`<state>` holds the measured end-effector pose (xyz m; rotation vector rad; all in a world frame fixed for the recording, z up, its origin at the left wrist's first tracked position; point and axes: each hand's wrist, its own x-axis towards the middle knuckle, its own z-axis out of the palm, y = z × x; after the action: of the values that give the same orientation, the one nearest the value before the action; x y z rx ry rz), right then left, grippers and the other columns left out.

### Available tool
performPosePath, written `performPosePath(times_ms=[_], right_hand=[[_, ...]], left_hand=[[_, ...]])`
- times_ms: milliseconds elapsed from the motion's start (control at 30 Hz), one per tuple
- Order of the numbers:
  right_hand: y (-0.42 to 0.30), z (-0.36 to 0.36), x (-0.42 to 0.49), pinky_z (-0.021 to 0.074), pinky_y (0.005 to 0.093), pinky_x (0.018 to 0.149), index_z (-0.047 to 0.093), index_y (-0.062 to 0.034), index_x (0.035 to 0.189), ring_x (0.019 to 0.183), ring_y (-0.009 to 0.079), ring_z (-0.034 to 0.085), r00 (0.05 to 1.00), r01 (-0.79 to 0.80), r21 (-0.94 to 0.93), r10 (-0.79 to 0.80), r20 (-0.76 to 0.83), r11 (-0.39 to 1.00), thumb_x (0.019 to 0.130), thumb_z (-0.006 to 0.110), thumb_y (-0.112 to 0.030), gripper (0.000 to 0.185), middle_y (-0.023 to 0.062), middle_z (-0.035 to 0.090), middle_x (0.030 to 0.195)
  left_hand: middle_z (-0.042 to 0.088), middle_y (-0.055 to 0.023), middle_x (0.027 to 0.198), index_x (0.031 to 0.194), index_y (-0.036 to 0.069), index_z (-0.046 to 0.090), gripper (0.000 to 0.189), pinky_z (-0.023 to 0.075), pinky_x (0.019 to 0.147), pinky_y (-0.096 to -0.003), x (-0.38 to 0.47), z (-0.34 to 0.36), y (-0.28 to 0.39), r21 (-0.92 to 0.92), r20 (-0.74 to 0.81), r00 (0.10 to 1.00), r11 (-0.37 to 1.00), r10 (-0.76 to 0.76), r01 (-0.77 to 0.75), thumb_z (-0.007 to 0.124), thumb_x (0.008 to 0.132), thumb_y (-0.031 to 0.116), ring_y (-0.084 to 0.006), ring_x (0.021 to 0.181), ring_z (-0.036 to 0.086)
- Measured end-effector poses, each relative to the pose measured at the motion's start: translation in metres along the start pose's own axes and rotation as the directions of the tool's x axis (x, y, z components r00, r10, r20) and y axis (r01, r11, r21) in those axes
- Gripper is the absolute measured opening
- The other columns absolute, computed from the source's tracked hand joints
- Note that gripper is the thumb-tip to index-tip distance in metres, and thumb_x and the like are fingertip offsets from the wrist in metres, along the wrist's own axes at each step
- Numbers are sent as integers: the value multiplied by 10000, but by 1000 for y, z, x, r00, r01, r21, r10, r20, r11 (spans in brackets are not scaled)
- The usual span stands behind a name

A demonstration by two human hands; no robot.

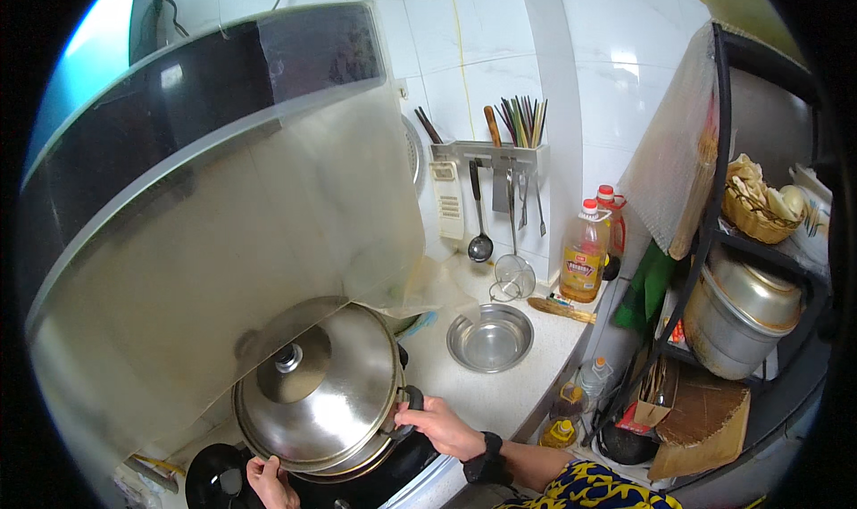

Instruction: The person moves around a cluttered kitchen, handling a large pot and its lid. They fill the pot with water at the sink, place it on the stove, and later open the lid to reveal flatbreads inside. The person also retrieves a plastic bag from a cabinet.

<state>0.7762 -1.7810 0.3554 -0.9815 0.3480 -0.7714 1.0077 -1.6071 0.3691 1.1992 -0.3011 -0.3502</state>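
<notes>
A wide stainless-steel pot (375, 452) stands at the stove under a domed metal lid (351, 375) with a black knob (289, 358). My right hand (442, 425) grips the pot's black side handle (414, 400) with the thumb on top. At the lid's lower left edge is my left hand (271, 483), its fingers curled close to the rim. Whether it holds a part of the pot is hidden. Part of the lid lies behind a translucent plastic sheet (281, 214) hanging from the range hood.
A metal basin (492, 342) sits on the white counter (428, 368), right of the pot. Beyond it stand oil bottles (584, 261) and a brush (562, 308). Utensils hang below a wall rack (489, 153). A black lid (224, 479) lies left; a shelf (710, 255) stands right.
</notes>
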Motion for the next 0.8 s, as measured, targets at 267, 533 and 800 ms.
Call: performPosePath(times_ms=[267,533,800], right_hand=[[-32,-33,-22,422,249,752,541,1,906,822,126,538,997,37,44,-34,-66,998,771,557,-11,136,50,568,881],[-74,-67,-52,421,264,758,539,-3,875,806,134,539,964,224,0,-222,-144,975,790,515,-6,89,35,562,863],[-113,-94,-100,432,272,728,541,37,862,806,177,553,885,246,-13,-230,-405,969,780,503,-45,122,105,572,878]], left_hand=[[413,42,543,608,113,425,255,316,448,-194,-20,48,6,-51,101,993,997,59,-54,597,743,-18,-62,479,395],[449,1,654,712,68,411,181,352,531,-212,-29,107,-14,-105,251,966,994,54,-28,530,700,-68,-87,558,421],[473,15,635,715,83,430,200,320,469,-192,-55,171,-43,-81,341,938,996,63,-38,572,699,-57,-63,518,419]])
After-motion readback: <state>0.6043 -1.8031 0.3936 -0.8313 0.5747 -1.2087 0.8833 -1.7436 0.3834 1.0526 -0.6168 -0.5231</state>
